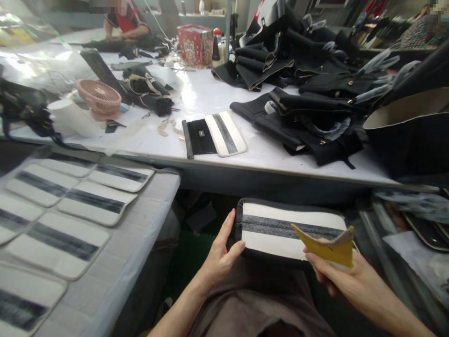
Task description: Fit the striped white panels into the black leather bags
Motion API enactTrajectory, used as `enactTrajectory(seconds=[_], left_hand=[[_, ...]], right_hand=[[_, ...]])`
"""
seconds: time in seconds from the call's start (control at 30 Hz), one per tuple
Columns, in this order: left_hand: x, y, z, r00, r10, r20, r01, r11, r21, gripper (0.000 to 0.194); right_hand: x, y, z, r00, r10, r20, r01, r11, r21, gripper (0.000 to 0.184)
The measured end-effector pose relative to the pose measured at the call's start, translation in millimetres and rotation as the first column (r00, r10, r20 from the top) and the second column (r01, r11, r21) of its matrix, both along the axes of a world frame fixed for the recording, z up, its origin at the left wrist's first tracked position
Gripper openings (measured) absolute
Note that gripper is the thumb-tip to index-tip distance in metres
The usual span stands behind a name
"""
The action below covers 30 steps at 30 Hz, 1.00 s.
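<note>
In front of my lap is a white panel [273, 245] with a dark grey stripe along it and a black edge around it. My left hand [220, 252] grips its left end, thumb on the white face and fingers along the black edge. Between the thumb and fingers of my right hand [336, 274] is a bent yellow piece [329, 250], stiff-looking and pale along its upper edge. It is over the right part of the panel; whether it touches the surface I cannot tell. The panel's right end is partly hidden behind it and my hand.
Striped white panels [63, 241] lie in rows on the covered table at left. On the white worktable [140, 145] are a black piece [199, 135] beside another striped panel [226, 133], a pink fan [100, 96], a red box [194, 44] and piled black bags [298, 117]. A person [126, 21] works at the back.
</note>
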<state>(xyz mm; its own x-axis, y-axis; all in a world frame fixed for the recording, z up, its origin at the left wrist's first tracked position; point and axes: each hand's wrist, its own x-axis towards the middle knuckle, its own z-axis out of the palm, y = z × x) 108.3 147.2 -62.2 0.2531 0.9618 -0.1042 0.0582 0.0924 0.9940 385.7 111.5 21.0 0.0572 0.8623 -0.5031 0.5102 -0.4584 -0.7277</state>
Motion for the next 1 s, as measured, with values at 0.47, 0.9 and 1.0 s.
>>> enactTrajectory(seconds=[0.47,0.9,1.0], left_hand=[[24,-12,-22.3,0.961,0.245,-0.132,-0.242,0.970,0.038,0.053],[28,-10,-15.0,0.945,0.260,-0.201,-0.258,0.966,0.035,0.052],[27,-5,-7.4,0.928,0.190,-0.321,-0.158,0.980,0.125,0.056]], right_hand=[[27,224,8.3,0.869,0.322,0.377,-0.405,0.899,0.165,0.061],[7,292,-70.5,0.542,0.109,0.833,-0.690,0.623,0.368,0.050],[32,258,-57.5,0.656,0.136,0.742,-0.653,0.595,0.468,0.052]])
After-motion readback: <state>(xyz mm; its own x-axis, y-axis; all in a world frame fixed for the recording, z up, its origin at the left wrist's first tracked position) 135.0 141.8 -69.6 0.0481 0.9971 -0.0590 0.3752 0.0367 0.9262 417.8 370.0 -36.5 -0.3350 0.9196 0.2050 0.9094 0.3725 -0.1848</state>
